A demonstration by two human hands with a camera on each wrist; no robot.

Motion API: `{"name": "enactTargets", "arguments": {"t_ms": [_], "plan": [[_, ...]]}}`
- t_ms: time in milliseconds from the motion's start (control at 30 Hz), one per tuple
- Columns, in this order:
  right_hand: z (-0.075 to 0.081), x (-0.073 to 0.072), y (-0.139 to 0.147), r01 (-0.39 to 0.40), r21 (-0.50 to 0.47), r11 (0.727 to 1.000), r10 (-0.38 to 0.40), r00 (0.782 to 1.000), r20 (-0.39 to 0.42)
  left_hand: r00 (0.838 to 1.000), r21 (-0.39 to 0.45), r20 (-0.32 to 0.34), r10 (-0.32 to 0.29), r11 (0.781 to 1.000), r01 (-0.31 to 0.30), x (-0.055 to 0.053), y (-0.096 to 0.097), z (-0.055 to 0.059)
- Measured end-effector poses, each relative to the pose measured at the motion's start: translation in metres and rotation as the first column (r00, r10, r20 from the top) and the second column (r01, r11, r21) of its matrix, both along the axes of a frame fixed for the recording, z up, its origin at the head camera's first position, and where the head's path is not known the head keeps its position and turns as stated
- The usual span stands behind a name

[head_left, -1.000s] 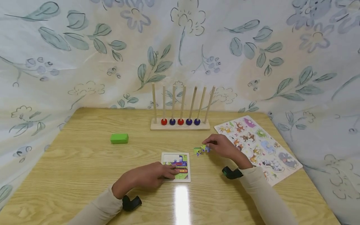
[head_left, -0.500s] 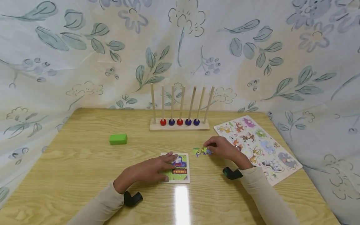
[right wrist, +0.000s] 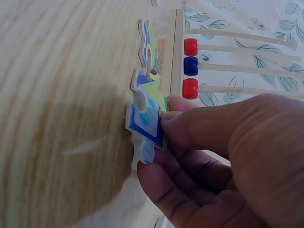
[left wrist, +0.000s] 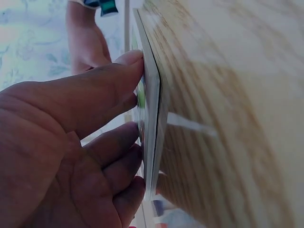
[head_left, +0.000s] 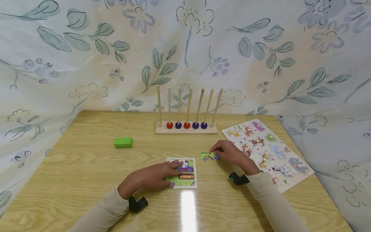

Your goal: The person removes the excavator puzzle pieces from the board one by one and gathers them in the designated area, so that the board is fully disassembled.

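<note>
My left hand [head_left: 155,175] rests on a small framed jigsaw puzzle [head_left: 186,183], its fingers spread over the left and upper part. A blue and red vehicle picture shows beside the fingertips; the left of the picture is hidden. In the left wrist view the thumb and fingertips touch the puzzle's face, near the pale frame edge [left wrist: 153,109]. My right hand [head_left: 230,153] pinches a blue and green jigsaw piece [right wrist: 146,118] between thumb and fingers, low over the table. Just beyond it lies a second jigsaw piece [right wrist: 150,45], green with a yellow and dark part.
Behind stands a wooden peg rack [head_left: 186,130] with red and blue beads on several of its rods. A green block [head_left: 123,142] lies to the left. An animal peg puzzle board [head_left: 278,164] lies at the right, partly under the right forearm. A floral cloth [head_left: 185,48] hangs behind.
My left hand has moved from the puzzle's middle to its left and upper part, its fingers spreading. The piece in my right hand has come lower and flatter beside the other piece.
</note>
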State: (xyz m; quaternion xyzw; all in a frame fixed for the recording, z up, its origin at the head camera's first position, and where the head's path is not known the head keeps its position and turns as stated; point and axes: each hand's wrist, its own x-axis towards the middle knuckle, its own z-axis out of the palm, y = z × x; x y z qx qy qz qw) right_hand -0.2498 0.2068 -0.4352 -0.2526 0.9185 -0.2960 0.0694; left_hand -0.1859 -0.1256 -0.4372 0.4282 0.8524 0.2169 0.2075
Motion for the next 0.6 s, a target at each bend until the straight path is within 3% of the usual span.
{"name": "enactTargets", "arguments": {"t_ms": [600], "plan": [[-0.0041,-0.0001,0.0017,0.030,-0.025,0.999,-0.031,0.999,-0.010,1.000,-0.028,0.019,0.006,1.000,-0.005,-0.0029,-0.0011,-0.0014]]}}
